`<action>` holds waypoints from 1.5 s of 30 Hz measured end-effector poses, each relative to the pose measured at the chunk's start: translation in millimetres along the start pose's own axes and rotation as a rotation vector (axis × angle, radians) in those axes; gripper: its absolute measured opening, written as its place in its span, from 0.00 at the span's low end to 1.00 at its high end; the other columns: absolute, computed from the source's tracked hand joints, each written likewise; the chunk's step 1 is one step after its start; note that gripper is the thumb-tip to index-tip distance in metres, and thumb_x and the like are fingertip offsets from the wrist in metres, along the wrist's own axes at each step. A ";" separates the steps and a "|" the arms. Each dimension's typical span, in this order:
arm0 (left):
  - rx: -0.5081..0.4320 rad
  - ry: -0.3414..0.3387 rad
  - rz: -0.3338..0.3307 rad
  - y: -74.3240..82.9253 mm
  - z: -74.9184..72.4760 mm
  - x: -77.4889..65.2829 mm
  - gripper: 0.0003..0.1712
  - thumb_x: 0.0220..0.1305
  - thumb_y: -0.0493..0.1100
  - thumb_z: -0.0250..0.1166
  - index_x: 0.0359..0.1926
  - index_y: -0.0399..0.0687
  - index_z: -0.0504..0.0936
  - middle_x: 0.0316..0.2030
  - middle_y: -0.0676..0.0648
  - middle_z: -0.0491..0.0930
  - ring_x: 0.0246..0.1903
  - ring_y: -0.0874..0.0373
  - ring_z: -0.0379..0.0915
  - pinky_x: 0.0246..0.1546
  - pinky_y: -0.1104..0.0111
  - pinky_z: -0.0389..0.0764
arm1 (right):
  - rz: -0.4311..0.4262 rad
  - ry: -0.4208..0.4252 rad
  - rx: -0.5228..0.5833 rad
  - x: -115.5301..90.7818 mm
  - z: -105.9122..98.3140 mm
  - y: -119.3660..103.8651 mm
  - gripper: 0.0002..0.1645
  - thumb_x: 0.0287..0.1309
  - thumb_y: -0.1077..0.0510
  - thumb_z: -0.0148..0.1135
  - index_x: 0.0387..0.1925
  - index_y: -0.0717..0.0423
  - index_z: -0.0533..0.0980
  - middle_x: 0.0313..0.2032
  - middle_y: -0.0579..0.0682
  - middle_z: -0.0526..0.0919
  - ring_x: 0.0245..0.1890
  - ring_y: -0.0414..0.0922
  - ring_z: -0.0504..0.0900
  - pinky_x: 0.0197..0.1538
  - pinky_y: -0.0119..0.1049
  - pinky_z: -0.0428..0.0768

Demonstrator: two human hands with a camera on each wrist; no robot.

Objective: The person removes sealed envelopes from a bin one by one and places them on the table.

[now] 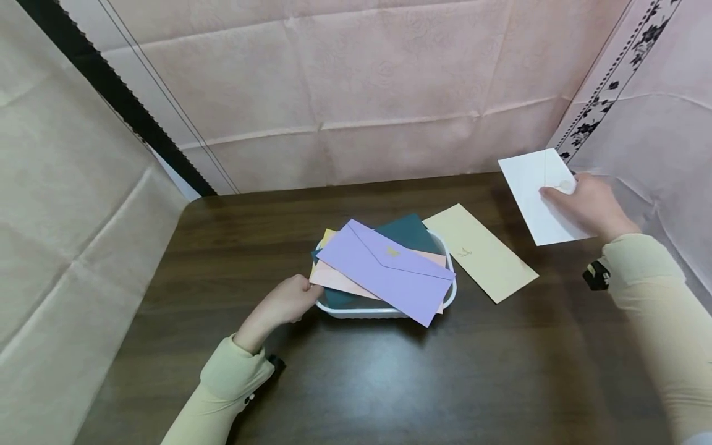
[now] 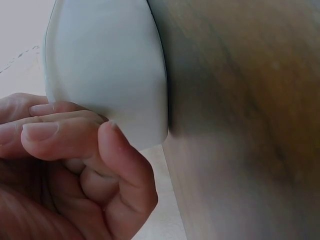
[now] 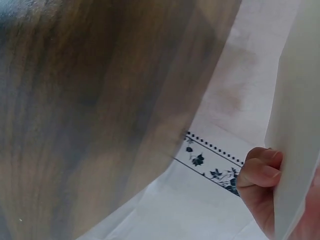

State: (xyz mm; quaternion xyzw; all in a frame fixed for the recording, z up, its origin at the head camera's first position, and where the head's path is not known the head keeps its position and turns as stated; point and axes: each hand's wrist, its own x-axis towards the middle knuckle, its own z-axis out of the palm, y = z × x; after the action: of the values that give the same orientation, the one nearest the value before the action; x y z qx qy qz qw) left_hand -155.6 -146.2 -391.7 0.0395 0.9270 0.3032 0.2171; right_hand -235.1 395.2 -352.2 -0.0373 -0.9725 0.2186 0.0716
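My right hand (image 1: pixel 584 207) pinches a white envelope (image 1: pixel 534 198) by its right side, thumb on top, over the table's far right corner. In the right wrist view, curled fingers show along the edge of that envelope (image 3: pixel 295 110). My left hand (image 1: pixel 286 303) grips the left end of a small white basket (image 1: pixel 367 313), fingers curled at the rim. The left wrist view shows the basket's smooth wall (image 2: pixel 110 65) beside those fingers. A lavender envelope (image 1: pixel 384 266) lies on top of the basket's pile, over pink (image 1: pixel 342 278), dark teal (image 1: pixel 414 232) and yellow envelopes.
A cream envelope (image 1: pixel 481 253) lies flat on the dark wooden table (image 1: pixel 233 247), just right of the basket. Pale patterned cloth (image 1: pixel 334 93) hangs behind the table, with more cloth at both sides. The lavender envelope overhangs the basket's front rim.
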 end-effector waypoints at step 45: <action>-0.022 -0.005 -0.003 -0.1 1.9 -2.0 0.26 0.66 0.52 0.48 0.12 0.47 0.67 0.07 0.51 0.63 0.08 0.58 0.58 0.11 0.71 0.57 | -0.047 -0.174 -0.055 32.1 51.2 33.0 0.52 0.60 0.38 0.53 0.60 0.83 0.52 0.50 0.78 0.57 0.47 0.66 0.61 0.50 0.62 0.63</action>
State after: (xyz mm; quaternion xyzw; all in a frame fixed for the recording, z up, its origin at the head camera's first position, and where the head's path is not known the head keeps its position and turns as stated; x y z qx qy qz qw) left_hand -153.0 -145.7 -392.3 0.0363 0.9232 0.3129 0.2203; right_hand -273.4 406.8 -408.2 0.0026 -0.9813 0.1925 -0.0090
